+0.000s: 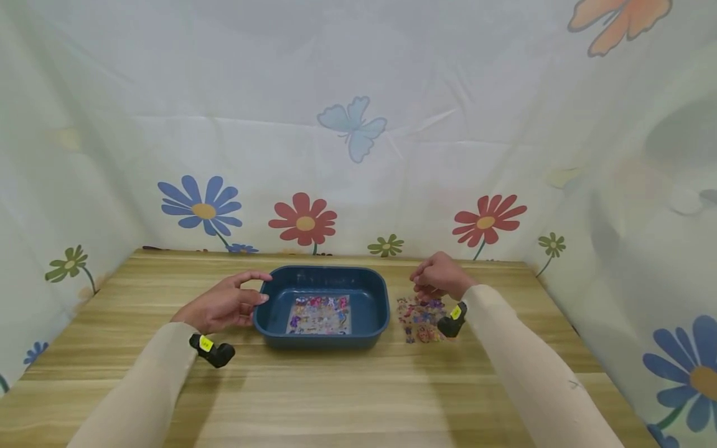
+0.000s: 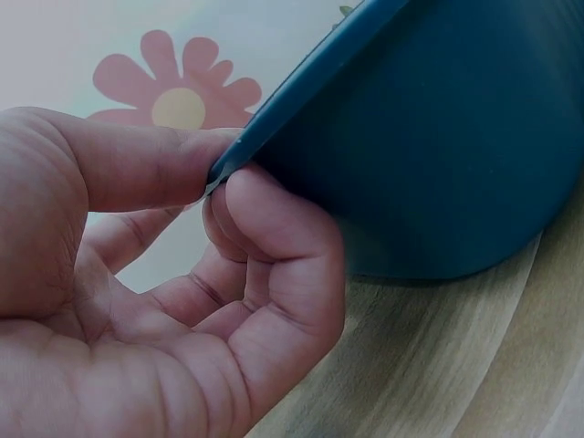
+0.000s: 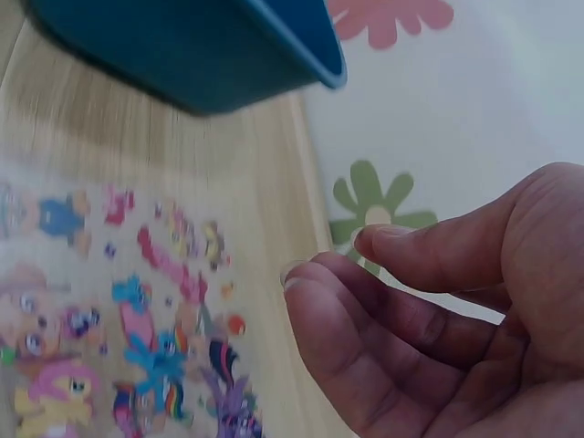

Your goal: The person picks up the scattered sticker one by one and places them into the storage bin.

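My left hand [image 1: 226, 303] pinches the left rim of a dark blue plastic basin [image 1: 325, 342]. In the left wrist view the thumb lies on top of the rim and curled fingers are beneath it. A clear sticker sheet [image 1: 319, 315] with colourful figures lies flat inside the basin. To the right of the basin, my right hand [image 1: 439, 277] hovers over the far edge of another clear sheet of cartoon pony stickers [image 1: 417, 317] on the table. Its fingers are loosely bent, the thumb is near the fingertips, and nothing shows between them in the right wrist view [image 3: 429, 319].
The wood-grain table [image 1: 347, 398] runs back to a pale curtain [image 1: 269, 143] printed with flowers and a butterfly. The curtain also closes in both sides. Each wrist carries a small black camera [image 1: 213, 351] with a yellow label.
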{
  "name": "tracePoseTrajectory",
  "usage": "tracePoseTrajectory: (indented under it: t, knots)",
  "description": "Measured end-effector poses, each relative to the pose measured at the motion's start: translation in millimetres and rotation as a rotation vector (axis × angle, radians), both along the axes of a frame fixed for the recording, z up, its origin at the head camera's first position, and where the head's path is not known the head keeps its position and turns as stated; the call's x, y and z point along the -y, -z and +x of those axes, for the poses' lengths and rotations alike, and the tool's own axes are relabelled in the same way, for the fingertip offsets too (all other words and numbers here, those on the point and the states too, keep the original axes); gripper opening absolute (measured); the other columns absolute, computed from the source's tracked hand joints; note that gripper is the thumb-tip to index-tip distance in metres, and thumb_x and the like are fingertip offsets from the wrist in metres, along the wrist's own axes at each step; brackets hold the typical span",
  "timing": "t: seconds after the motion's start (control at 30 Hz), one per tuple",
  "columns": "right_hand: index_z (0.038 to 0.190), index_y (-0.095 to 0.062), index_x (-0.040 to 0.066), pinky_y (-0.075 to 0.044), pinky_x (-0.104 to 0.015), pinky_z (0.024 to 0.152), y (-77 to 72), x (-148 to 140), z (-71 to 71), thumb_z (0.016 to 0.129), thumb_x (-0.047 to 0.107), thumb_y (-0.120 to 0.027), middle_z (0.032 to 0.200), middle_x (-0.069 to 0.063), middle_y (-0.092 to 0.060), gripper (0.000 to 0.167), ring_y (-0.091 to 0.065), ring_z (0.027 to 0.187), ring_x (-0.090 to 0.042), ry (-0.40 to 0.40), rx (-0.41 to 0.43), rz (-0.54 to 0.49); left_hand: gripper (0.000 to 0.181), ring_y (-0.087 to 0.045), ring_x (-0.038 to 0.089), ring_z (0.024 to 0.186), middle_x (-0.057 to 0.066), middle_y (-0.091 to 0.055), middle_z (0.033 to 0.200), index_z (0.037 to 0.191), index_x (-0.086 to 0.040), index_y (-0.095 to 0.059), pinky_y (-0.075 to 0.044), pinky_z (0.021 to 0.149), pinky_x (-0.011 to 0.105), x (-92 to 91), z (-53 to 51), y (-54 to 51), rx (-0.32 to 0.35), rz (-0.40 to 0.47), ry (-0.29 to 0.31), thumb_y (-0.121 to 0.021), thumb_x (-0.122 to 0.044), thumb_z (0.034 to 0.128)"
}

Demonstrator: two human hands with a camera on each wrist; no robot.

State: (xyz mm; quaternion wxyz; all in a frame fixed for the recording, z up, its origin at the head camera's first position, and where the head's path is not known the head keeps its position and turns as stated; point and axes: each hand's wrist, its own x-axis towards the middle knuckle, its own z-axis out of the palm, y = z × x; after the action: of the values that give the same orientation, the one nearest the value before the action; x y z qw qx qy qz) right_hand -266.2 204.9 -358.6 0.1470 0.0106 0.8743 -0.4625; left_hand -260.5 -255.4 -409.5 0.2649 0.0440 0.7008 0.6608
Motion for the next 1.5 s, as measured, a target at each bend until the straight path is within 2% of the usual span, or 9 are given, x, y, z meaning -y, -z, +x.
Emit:
tracePoseTrajectory:
  t: [0.27, 0.53, 0.8, 0.9, 1.07, 1.23, 1.33, 1.43, 1.5]
  knots:
    - [0.122, -0.069, -0.010, -0.065, -0.041, 0.080, 3.8, -21.0, 3.5, 0.101, 0.006, -0.058, 0.098, -0.021, -0.076, 0.028, -0.073, 0.074, -0.021, 0.038, 0.018, 0.048, 0.059, -0.069, 0.020, 0.079, 0.009, -0.066, 0.105, 0.153, -0.019, -0.038, -0.061, 0.075, 0.032, -1.0, 1.5, -1.0, 0.001, 0.005, 0.002, -0.067, -0.016, 0.1018]
    - [0.123, -0.068, -0.009, -0.064, -0.039, 0.079, 6.1, -36.0, 6.8, 0.100, 0.007, -0.060, 0.098, -0.019, -0.074, 0.030, -0.071, 0.079, -0.022, 0.066, 0.022, 0.092, 0.059, -0.069, 0.019, 0.076, 0.010, -0.067, 0.106, 0.153, -0.017, -0.037, -0.061, 0.074, 0.032, -1.2, 3.0, -2.5, 0.008, 0.012, 0.000, -0.066, -0.014, 0.1022]
    - [0.127, -0.068, -0.005, -0.060, -0.035, 0.077, 20.8, -55.9, 7.5, 0.098, 0.009, -0.060, 0.106, -0.016, -0.072, 0.033, -0.067, 0.088, -0.025, 0.114, 0.048, 0.185, 0.059, -0.068, 0.019, 0.076, 0.010, -0.066, 0.106, 0.154, -0.017, -0.036, -0.060, 0.074, 0.032, -1.3, 1.6, -2.5, 0.008, 0.012, 0.003, -0.066, -0.015, 0.1026]
    - [0.117, -0.072, -0.004, -0.055, -0.031, 0.071, 27.7, -60.5, 8.1, 0.095, 0.008, -0.062, 0.095, -0.011, -0.071, 0.028, -0.063, 0.083, -0.022, 0.134, 0.049, 0.217, 0.059, -0.067, 0.019, 0.076, 0.010, -0.065, 0.107, 0.154, -0.017, -0.036, -0.060, 0.074, 0.033, -1.0, 1.4, -2.2, 0.009, 0.008, 0.000, -0.066, -0.015, 0.1023]
    - [0.092, -0.074, -0.002, -0.046, -0.029, 0.062, 38.0, -60.0, 7.0, 0.091, 0.007, -0.068, 0.072, -0.002, -0.059, 0.011, -0.054, 0.068, -0.019, 0.128, 0.019, 0.255, 0.061, -0.067, 0.020, 0.077, 0.011, -0.064, 0.110, 0.155, -0.018, -0.035, -0.061, 0.075, 0.032, -0.3, 2.2, -1.8, 0.014, 0.002, -0.007, -0.066, -0.015, 0.1026]
    - [0.082, -0.068, 0.004, -0.045, -0.029, 0.061, 45.3, -50.5, 6.6, 0.086, 0.008, -0.072, 0.075, -0.005, -0.060, 0.007, -0.054, 0.070, -0.020, 0.122, -0.051, 0.397, 0.064, -0.066, 0.018, 0.075, 0.011, -0.064, 0.109, 0.157, -0.016, -0.032, -0.060, 0.074, 0.031, -0.5, 2.6, -1.4, 0.014, 0.007, 0.000, -0.066, -0.016, 0.1025]
    - [0.073, -0.062, 0.006, -0.044, -0.030, 0.059, 46.6, -45.0, 7.6, 0.084, 0.007, -0.069, 0.072, -0.006, -0.058, 0.013, -0.053, 0.067, -0.021, 0.136, -0.077, 0.467, 0.066, -0.065, 0.017, 0.073, 0.010, -0.064, 0.106, 0.158, -0.015, -0.032, -0.060, 0.073, 0.031, -1.0, 2.2, -1.8, 0.004, 0.004, 0.003, -0.067, -0.017, 0.1018]
    - [0.070, -0.060, 0.006, -0.043, -0.030, 0.059, 47.4, -43.8, 8.1, 0.085, 0.006, -0.066, 0.070, -0.006, -0.056, 0.016, -0.053, 0.066, -0.021, 0.151, -0.078, 0.485, 0.065, -0.066, 0.018, 0.073, 0.009, -0.065, 0.104, 0.157, -0.016, -0.033, -0.060, 0.073, 0.031, -1.1, 2.1, -2.5, 0.006, -0.003, -0.005, -0.068, -0.016, 0.1017]
    - [0.076, -0.062, 0.004, -0.045, -0.031, 0.062, 48.7, -45.5, 8.9, 0.086, 0.006, -0.067, 0.074, -0.007, -0.058, 0.012, -0.054, 0.070, -0.022, 0.166, -0.082, 0.476, 0.064, -0.066, 0.018, 0.074, 0.009, -0.065, 0.104, 0.156, -0.016, -0.034, -0.060, 0.073, 0.032, -1.2, 1.4, -2.2, 0.010, 0.005, -0.002, -0.067, -0.016, 0.1018]
